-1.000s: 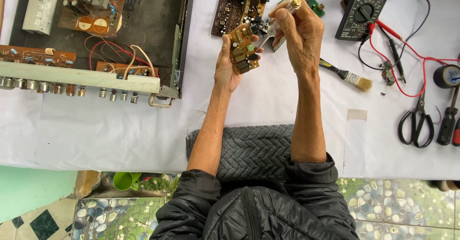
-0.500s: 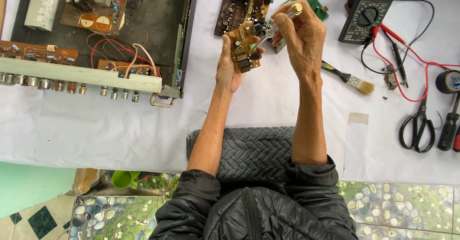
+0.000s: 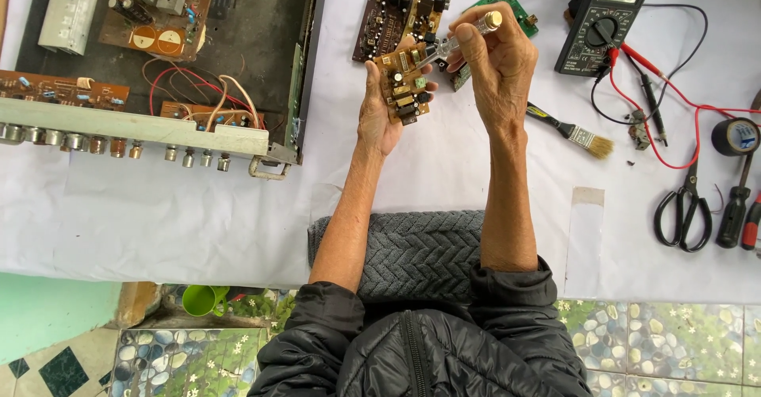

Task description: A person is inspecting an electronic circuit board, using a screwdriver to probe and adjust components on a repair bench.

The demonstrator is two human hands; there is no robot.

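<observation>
My left hand (image 3: pixel 379 110) holds a small brown circuit board (image 3: pixel 405 88) upright above the white table, component side facing me. My right hand (image 3: pixel 497 64) grips a screwdriver with a clear handle (image 3: pixel 468 34), its tip touching the board's upper right part. A second, darker circuit board (image 3: pixel 388 16) lies flat on the table just behind the hands.
An opened amplifier chassis (image 3: pixel 158 64) with wiring fills the left. A multimeter (image 3: pixel 602 20) with red and black leads, a paintbrush (image 3: pixel 575 133), scissors (image 3: pixel 682 207), tape roll (image 3: pixel 736 135) and screwdrivers (image 3: pixel 733 214) lie at the right. A green board (image 3: pixel 507 4) sits at the top.
Both hands with the board and screwdriver have stayed nearly in place; the view has shifted slightly, and the screwdriver tip remains on the board.
</observation>
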